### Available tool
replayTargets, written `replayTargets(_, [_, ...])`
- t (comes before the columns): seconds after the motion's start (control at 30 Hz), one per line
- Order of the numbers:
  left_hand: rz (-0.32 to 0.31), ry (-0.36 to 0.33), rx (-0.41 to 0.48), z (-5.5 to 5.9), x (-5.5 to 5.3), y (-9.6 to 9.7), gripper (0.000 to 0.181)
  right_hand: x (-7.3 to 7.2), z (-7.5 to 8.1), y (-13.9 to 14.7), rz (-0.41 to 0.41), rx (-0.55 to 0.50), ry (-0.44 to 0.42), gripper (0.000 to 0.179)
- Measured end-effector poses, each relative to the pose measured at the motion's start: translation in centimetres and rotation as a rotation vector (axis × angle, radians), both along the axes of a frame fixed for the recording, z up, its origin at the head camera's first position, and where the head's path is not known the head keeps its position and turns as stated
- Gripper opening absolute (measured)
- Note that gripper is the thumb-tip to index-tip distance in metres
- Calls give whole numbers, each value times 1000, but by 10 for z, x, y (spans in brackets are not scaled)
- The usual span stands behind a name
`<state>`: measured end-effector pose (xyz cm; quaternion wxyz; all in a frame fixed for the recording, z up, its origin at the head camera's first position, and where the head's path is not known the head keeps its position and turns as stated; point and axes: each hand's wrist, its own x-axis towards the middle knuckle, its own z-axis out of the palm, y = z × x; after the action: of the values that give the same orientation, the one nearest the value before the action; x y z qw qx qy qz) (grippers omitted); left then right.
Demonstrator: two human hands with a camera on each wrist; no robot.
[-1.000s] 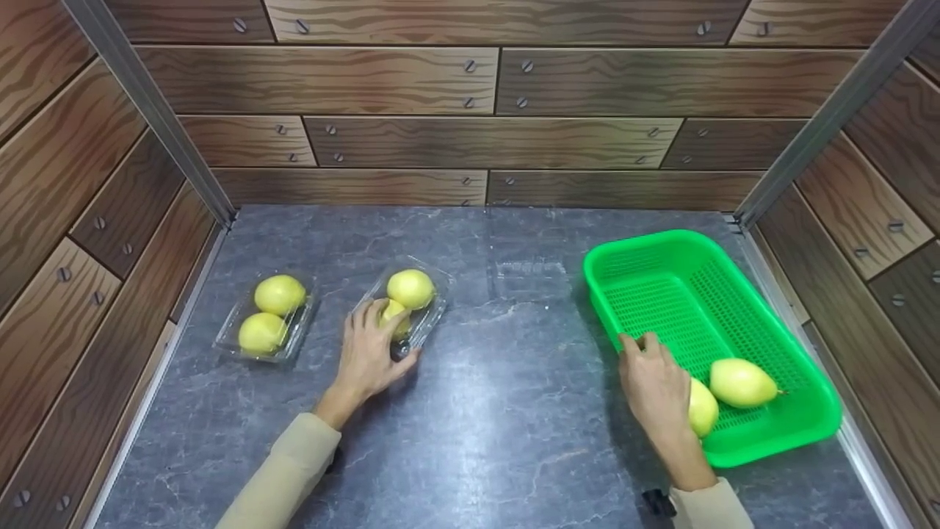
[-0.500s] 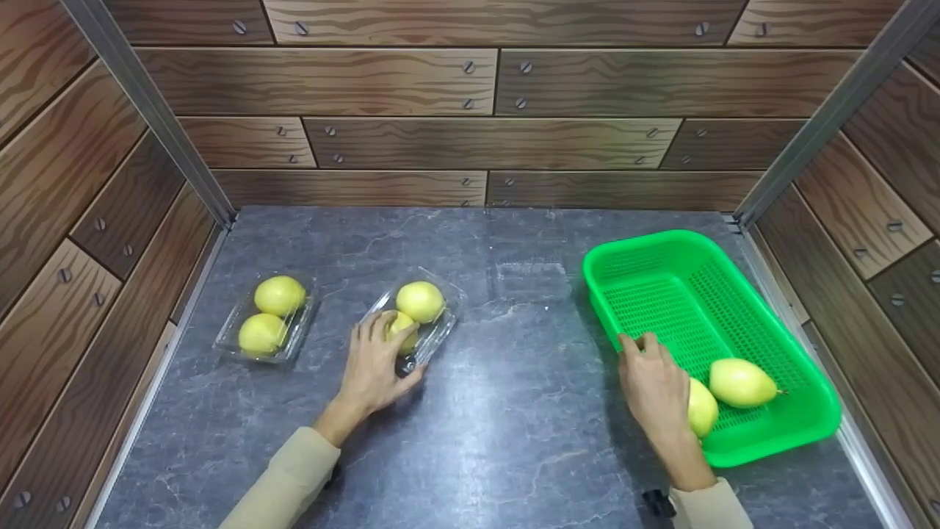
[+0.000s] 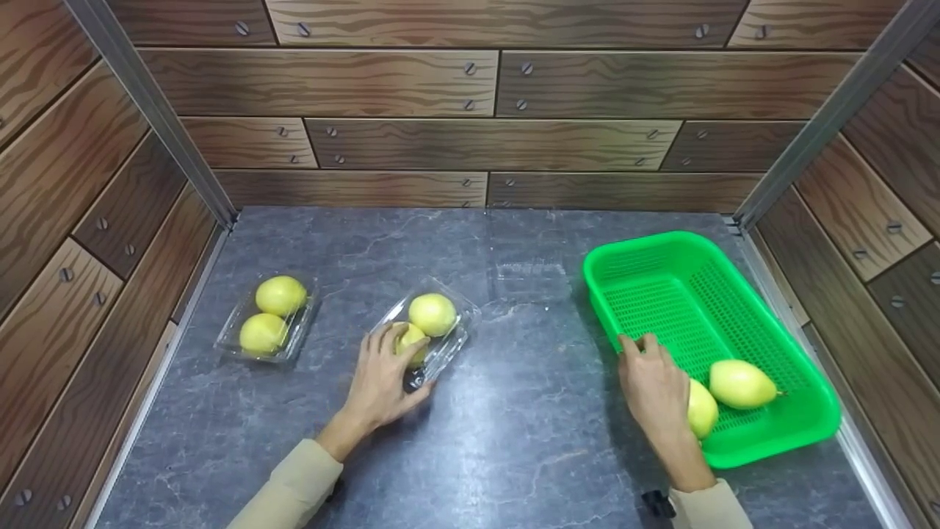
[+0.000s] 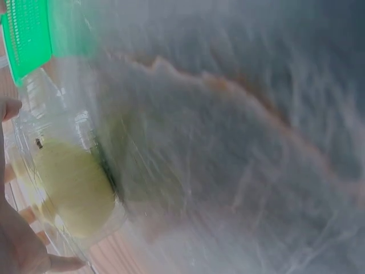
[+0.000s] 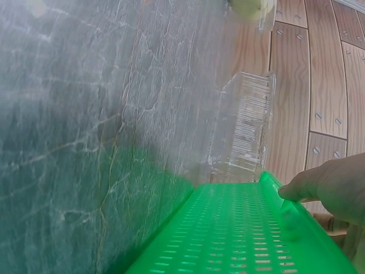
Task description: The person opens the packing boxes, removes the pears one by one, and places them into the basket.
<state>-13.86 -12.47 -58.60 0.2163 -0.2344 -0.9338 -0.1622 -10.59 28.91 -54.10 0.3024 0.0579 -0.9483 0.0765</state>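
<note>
My left hand (image 3: 385,375) grips the near end of a clear plastic container (image 3: 459,345) that holds two yellow pears. One pear (image 3: 433,314) shows whole in the head view; fingers partly cover the other. In the left wrist view a pear (image 4: 77,188) with a dark stem shows through the clear wall. On the right, my right hand (image 3: 657,389) holds the left rim of a green plastic basket (image 3: 782,330), with the thumb outside the rim in the right wrist view. Two pears lie in the basket: one (image 3: 742,384) in full view, the other (image 3: 702,410) partly behind the hand.
Another clear container (image 3: 294,345) with two pears stands at the left. A clear container (image 5: 245,125) without fruit sits at the back middle, hard to see against the grey marbled table (image 3: 514,441). Wood-patterned walls (image 3: 411,81) enclose the back and sides.
The left hand has slid the container with its two pears to the right and nearer to me. My right hand and the basket have stayed in place.
</note>
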Motion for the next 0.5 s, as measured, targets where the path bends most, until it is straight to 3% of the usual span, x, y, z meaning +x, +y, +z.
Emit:
replayTargets(0.27, [-33,48,-35,-1,8,7,64,-1,-1,0,3,3,11,26])
replayTargets(0.5, [-79,12,-38,1,14,13,64,0,-1,1,11,9,21,26])
